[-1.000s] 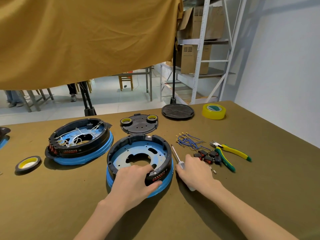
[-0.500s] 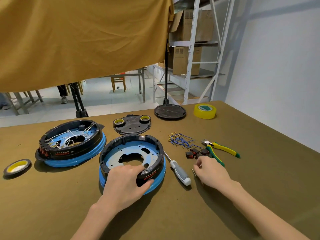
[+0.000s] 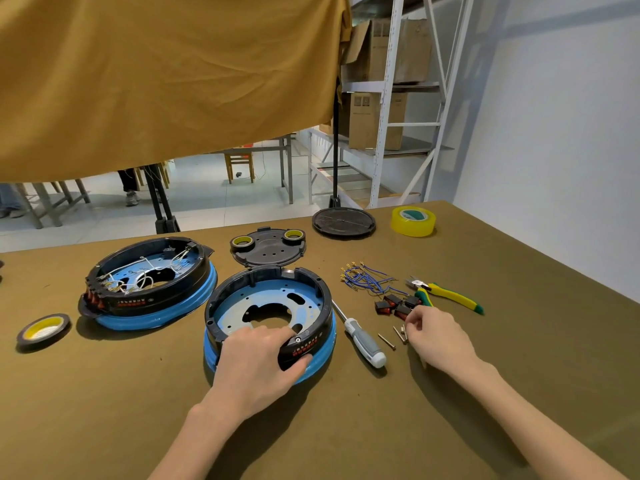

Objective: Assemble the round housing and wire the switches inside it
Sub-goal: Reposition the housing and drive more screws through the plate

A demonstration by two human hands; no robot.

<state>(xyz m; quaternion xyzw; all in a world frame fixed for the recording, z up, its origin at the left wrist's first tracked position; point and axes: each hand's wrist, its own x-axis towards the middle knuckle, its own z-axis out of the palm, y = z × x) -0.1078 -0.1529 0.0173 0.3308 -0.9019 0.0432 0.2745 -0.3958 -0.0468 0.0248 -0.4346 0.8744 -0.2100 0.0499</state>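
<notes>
Head view: round housing [image 3: 270, 306], a black plastic ring on a blue rim with a perforated pale-blue metal plate inside, sits on the olive felt table [image 3: 519, 341] at centre. Left hand [image 3: 258, 365] grips its near wall, fingers curled over the rim, thumb on the outside. Right hand [image 3: 438, 337] pinches at small metal screws [image 3: 398, 336] on the felt; whether one is lifted cannot be told. Just beyond: black-and-red switches [image 3: 394, 304], blue wires [image 3: 363, 280], yellow-green pliers [image 3: 446, 294]. Grey-handled screwdriver [image 3: 362, 336] lies between housing and screws. Second housing [image 3: 149, 282], already wired, stands to the left.
</notes>
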